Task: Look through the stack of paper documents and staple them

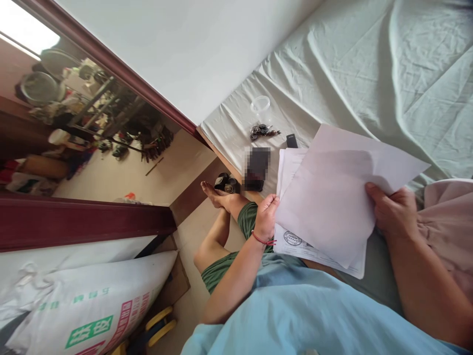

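Observation:
My left hand (266,217), with a red string on its wrist, pinches the left edge of a stack of papers (286,241). A round black stamp shows on the printed page at the stack's lower left. Lying askew over the stack is a blank-looking sheet of paper (325,197). At the right, my right hand (397,209) grips that sheet, thumb on top and fingers hidden beneath or behind. The papers are above my lap at the bed's edge. Just beyond them lie a small black object (291,141) and a dark, pixelated item (257,165).
A bunch of keys (262,131) and a clear plastic cup (260,106) rest on the pale bed sheet (343,74). Pink fabric (447,212) lies at the right. On the left are a doorway with dark red frame (84,222), a large white sack (103,291) and shoes (227,183) on the floor.

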{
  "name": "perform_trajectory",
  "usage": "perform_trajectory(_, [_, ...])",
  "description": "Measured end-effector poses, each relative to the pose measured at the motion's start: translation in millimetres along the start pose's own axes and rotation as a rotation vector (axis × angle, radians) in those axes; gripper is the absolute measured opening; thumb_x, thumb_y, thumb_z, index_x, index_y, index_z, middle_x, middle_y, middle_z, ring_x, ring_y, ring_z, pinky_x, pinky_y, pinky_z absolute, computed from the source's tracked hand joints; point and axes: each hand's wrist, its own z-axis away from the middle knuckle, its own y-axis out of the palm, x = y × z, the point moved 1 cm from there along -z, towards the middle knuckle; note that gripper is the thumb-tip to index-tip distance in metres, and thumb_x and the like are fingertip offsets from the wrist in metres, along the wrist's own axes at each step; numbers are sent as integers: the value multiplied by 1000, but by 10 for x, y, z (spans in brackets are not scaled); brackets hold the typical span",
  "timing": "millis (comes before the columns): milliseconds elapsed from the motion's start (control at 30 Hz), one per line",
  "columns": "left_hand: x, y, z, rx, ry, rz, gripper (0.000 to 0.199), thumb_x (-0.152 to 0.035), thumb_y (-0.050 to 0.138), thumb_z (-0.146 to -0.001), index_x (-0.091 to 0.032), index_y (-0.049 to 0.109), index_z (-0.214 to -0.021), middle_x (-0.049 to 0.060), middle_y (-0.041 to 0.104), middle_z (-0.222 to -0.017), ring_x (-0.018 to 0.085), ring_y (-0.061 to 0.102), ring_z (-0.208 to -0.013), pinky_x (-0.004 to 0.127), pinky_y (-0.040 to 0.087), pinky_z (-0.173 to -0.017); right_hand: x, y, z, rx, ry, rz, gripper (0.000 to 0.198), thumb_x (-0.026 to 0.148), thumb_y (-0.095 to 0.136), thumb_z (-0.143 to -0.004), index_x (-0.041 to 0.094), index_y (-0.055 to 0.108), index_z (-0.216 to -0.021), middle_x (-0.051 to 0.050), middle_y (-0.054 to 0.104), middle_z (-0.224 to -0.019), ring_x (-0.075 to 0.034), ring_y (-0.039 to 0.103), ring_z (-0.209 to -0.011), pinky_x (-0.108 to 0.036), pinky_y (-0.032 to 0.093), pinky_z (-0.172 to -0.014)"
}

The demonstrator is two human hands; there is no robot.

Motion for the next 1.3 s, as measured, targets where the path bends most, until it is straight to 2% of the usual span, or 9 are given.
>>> perform_trajectory(133, [7,-13,8,-23,41,-36,33,-46,73,-80,-17,58,-78,-3,52,-71,10,45,-69,21,37,-66,-62,-13,-25,44,10,46,26,36,77,-69,18,71,-86,1,70,-78,-13,59,-66,-26,47,-63])
perform_trajectory(267, [5,-9,17,-11,71,-60,35,-50,70,-83,-17,58,-78,-3,54,-73,11,45,-70,22,39,-68,-108,-48,-42,64,-43,115,24,37,75,-74,18,71,-87,1,70,-82,-13,59,-70,-27,47,-67])
perform_trajectory(433, [6,-18,20,-6,76,-71,34,-49,71,-83,-17,60,-80,-3,56,-75,10,47,-72,22,40,-69,-161,-101,-55,69,-91,211,24,40,73,-78,16,69,-82,1,66,-76,-12,54,-66,-27,44,-64])
perform_trajectory(700, [23,-61,-19,72,-29,-43,39,-51,75,-79,-16,60,-76,-4,50,-66,7,39,-60,21,30,-56,-151,-103,-66,70,-124,238,23,40,72,-78,17,69,-82,1,67,-79,-14,56,-72,-29,45,-70])
perform_trajectory(1000, [43,-84,-16,71,41,-129,42,-56,74,-80,-15,66,-81,1,62,-78,11,48,-71,22,39,-63,-113,-74,-24,43,-131,291,26,42,70,-79,16,69,-82,0,68,-79,-15,56,-69,-29,45,-67])
perform_trajectory(1300, [44,-94,-23,84,53,-202,44,-59,69,-82,-16,62,-76,0,57,-71,12,47,-68,23,39,-61,-138,-76,-36,66,-140,267,27,43,71,-81,16,70,-84,-1,69,-82,-15,57,-71,-29,46,-69])
